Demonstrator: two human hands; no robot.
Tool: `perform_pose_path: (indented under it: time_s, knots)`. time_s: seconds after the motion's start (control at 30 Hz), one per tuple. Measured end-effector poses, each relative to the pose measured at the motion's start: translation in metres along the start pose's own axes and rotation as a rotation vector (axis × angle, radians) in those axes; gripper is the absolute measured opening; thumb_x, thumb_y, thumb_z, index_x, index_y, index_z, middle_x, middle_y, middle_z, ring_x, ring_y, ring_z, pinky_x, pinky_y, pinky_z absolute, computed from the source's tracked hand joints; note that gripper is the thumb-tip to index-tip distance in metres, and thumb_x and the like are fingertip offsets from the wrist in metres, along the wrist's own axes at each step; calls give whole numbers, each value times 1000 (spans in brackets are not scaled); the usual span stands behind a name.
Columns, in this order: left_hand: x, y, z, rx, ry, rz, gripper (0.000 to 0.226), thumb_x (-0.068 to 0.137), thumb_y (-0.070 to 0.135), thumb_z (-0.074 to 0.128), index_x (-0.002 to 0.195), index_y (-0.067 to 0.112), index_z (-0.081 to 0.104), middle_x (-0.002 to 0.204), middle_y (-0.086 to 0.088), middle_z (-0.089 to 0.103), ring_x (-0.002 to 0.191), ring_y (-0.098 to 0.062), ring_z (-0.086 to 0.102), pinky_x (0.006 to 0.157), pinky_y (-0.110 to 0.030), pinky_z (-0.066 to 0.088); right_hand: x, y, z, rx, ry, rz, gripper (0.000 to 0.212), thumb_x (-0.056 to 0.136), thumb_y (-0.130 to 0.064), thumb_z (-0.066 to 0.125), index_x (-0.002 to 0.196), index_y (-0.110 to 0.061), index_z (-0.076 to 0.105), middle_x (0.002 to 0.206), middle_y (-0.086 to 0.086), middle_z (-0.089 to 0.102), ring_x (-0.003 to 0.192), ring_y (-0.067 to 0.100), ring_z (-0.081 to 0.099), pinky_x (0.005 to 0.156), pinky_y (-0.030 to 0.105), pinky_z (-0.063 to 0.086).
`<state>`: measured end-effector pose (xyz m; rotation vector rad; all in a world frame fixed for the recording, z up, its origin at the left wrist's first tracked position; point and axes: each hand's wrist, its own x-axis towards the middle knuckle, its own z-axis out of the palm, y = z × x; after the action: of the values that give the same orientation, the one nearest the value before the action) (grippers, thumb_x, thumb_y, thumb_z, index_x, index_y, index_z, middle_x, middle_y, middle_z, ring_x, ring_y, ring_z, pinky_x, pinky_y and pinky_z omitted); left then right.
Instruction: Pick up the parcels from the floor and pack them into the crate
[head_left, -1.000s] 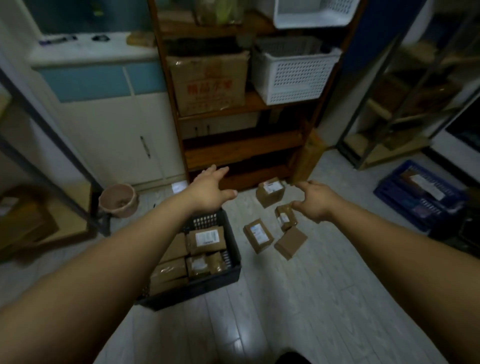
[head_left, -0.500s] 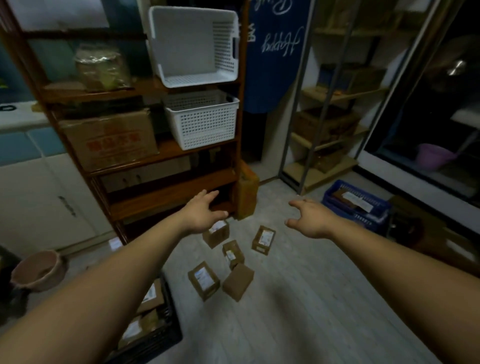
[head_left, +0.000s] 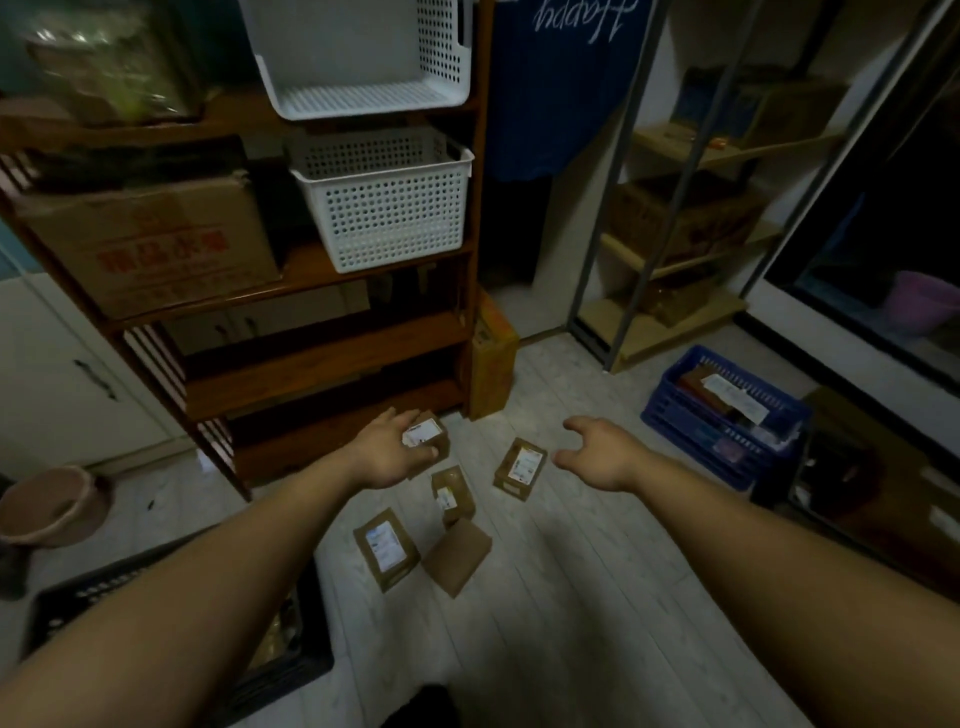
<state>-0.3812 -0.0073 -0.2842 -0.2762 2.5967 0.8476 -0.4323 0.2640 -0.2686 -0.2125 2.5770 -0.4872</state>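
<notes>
Both arms reach forward over the pale plank floor (head_left: 597, 597) at the centre of the frame. The left hand (head_left: 387, 449) sits over the farthest parcel (head_left: 434, 439), fingers curled onto its labelled top — whether it truly grips the box or only rests on it, I cannot tell. The right hand (head_left: 602, 452) hangs released, fingers spread and slightly bent, just right of a second labelled parcel (head_left: 521, 467) and not touching it.

Three more parcels lie lower in the frame: a small one (head_left: 453, 493) between the hands, a labelled one (head_left: 387, 548) below it to the left, and a plain brown one (head_left: 457, 556) touching the small one's lower end.

The black crate (head_left: 291, 670) shows at lower left, largely hidden by the left forearm — some cardboard visible inside. A wooden shelf unit (head_left: 322, 364) fills the upper left; a blue crate (head_left: 722, 431) stands at right.
</notes>
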Motion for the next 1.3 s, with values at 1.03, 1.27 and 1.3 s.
perform_pose_path:
  time_s: [1.03,1.27,1.3]
  knots:
    - [330,-255,387,-820,47,-952,70,87,33,63,145,19,27,146,-12,39,116,-23,51,85,-24,44,493,162,365,-137,-614,13,68,90,-44,54,145,-15,28,142,12,42,122,30,47,92,36,44]
    - [414,-314,515,-1252,189,-1032,81,82,27,69,145,19,19,136,-9,46,75,-4,48,51,-20,43,558,199,508,-14,-647,64,68,86,-34,62,145,-17,33,142,12,44,124,30,47,101,31,39]
    - [422,-317,524,-1304,218,-1056,87,79,29,72,146,22,16,138,-8,44,82,-9,51,56,-25,45,562,199,521,15,-664,71,69,85,-34,62,146,-20,31,143,12,43,124,30,47,102,33,39]
